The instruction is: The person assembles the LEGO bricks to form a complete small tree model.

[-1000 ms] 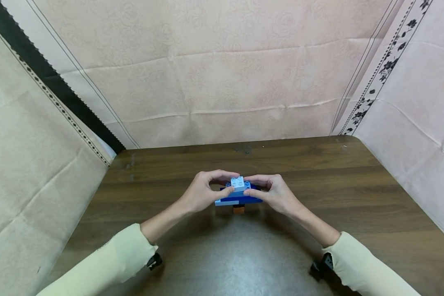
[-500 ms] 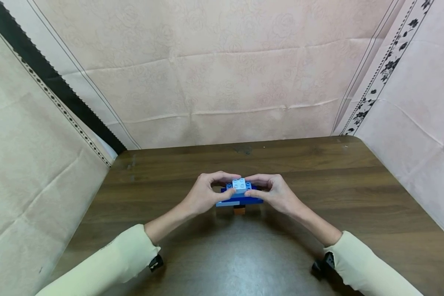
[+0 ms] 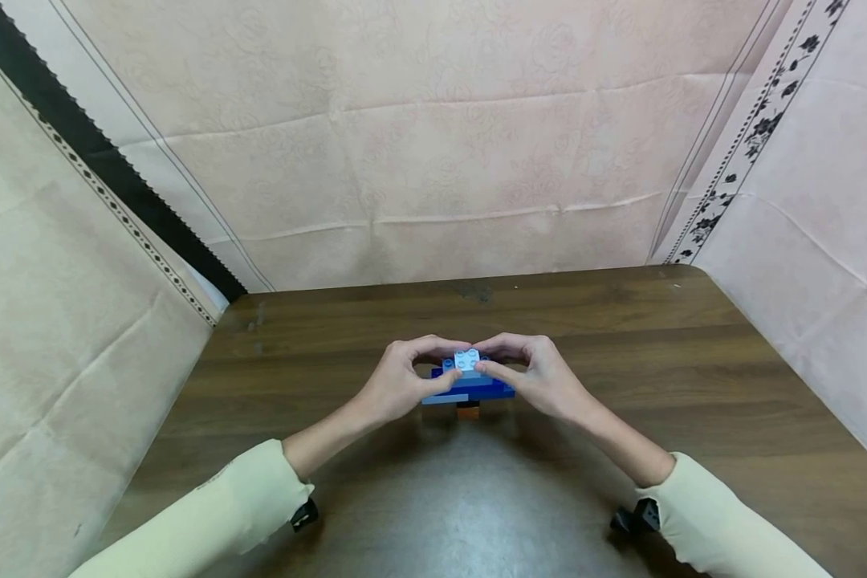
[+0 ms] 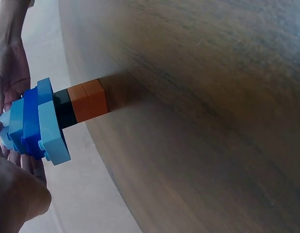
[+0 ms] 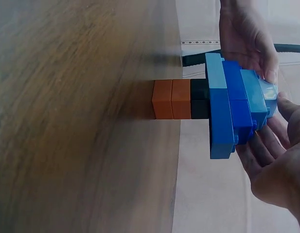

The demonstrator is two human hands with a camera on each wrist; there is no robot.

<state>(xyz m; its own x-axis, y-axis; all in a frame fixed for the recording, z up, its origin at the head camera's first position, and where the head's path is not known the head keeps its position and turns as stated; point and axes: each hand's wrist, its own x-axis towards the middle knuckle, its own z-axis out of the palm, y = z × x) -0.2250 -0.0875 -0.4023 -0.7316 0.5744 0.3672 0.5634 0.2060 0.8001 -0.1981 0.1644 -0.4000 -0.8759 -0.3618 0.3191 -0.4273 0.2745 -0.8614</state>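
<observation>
A stacked toy brick model stands upright on the wooden table (image 3: 470, 498). Its base is orange-brown bricks (image 5: 171, 99), with black bricks (image 5: 199, 99) above them. Wider layers of dark and light blue bricks (image 3: 480, 393) follow, narrowing toward the top. A pale blue brick (image 3: 466, 358) with studs forms the peak. My left hand (image 3: 405, 377) pinches this brick from the left, thumb in front and fingers behind. From the right, my right hand (image 3: 538, 373) does the same, its thumb on the brick's near side. The far fingers are partly hidden behind the model.
Pale patterned cloth (image 3: 441, 160) hangs behind the table's far edge and along both sides. A dark strip (image 3: 116, 168) runs down the left cloth. Black wrist devices (image 3: 304, 514) show below the sleeves.
My right thumb and fingers have shifted slightly inward and up, closer onto the pale blue top brick. My left hand and the model stay nearly in place.
</observation>
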